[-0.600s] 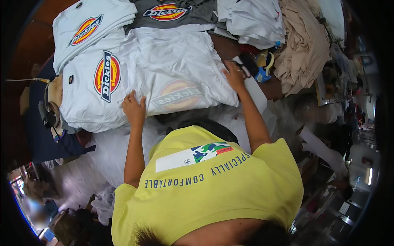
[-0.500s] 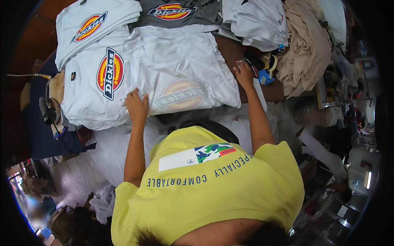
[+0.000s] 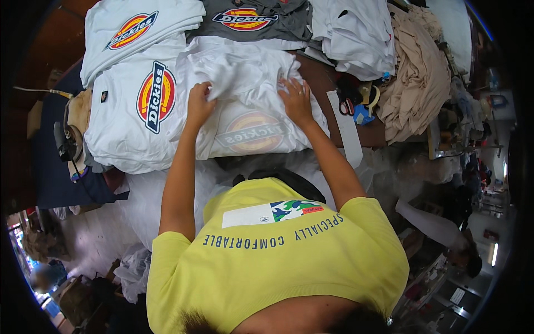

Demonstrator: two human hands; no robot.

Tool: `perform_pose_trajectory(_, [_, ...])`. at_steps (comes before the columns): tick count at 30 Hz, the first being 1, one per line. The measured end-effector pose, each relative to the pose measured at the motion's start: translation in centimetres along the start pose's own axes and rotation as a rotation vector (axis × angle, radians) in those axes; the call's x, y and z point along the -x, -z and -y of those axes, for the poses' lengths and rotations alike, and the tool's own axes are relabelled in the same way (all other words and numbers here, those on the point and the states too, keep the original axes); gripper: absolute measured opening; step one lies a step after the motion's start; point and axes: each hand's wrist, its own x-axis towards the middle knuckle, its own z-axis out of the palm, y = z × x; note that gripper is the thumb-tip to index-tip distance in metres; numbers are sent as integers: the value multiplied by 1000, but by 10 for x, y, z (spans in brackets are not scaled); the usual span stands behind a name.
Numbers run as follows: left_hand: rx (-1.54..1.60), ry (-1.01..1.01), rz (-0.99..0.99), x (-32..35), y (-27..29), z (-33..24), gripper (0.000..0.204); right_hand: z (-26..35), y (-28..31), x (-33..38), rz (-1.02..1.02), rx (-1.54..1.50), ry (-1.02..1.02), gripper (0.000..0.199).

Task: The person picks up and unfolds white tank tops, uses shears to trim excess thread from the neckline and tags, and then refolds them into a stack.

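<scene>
A white T-shirt lies front down in front of me, its printed emblem showing faintly through the cloth. My left hand has its fingers curled on the left part of this shirt, pinching the fabric. On the right part, my right hand grips bunched cloth between fingers and thumb. Wrinkles run through the shirt between both hands. Left of it is a folded white T-shirt with a red and yellow emblem, beside my left hand. A long white strip lies to the right of my right forearm.
Folded white shirts and a dark grey shirt lie along the back. White cloth and a beige fabric heap stand at right. Scissors and a tape roll lie near the table's right side.
My right hand has moved left from beside the scissors onto the shirt. My left hand has shifted up and right, and the shirt's upper part is now more wrinkled. The white strip is more exposed.
</scene>
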Motion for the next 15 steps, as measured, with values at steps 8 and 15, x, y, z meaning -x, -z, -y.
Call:
perform_pose_trajectory(8, [-262,-417,9,40,-7,-7,36,1,-9,-10,-59,-216,-499,65])
perform_pose_trajectory(15, [-123,-418,222,69,6,-33,42,-10,-14,-54,229,-333,-724,88])
